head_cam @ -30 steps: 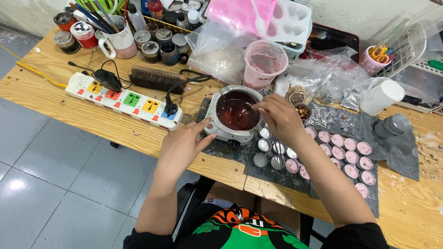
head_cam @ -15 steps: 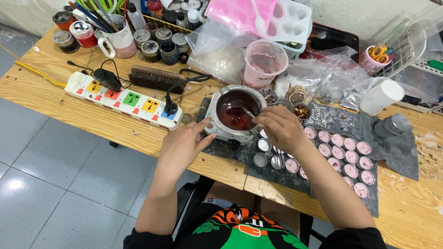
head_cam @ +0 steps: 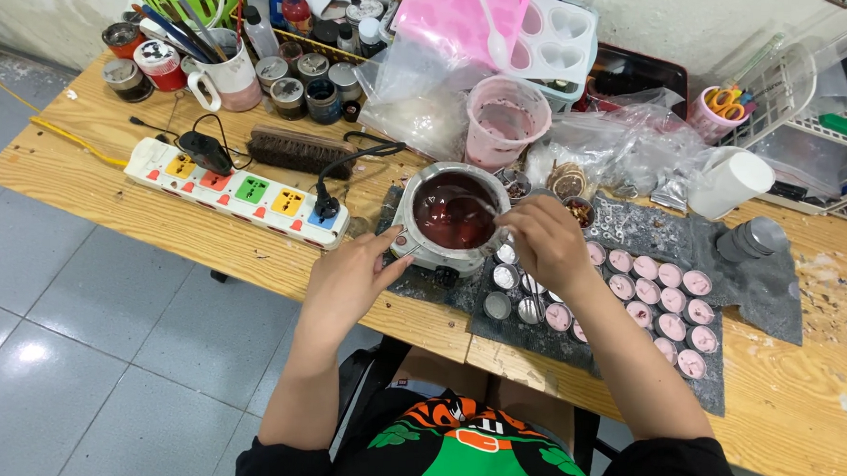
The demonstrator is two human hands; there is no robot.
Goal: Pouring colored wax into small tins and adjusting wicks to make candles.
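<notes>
Right fingers (head_cam: 518,216) pinch spoon (head_cam: 465,207) over melting pot (head_cam: 453,216).

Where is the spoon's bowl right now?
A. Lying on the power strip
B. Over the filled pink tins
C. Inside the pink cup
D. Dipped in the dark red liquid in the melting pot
D: the right hand holds the spoon with its bowl in the dark red liquid of the melting pot.

Clear plastic bags (head_cam: 628,142) lie crumpled at the back of the wooden table, beside a pink measuring cup (head_cam: 507,121). A second clear bag (head_cam: 420,100) holding white material sits to the cup's left. Small round tins (head_cam: 302,82) and a red-labelled jar (head_cam: 161,65) stand near the far left corner.
</notes>
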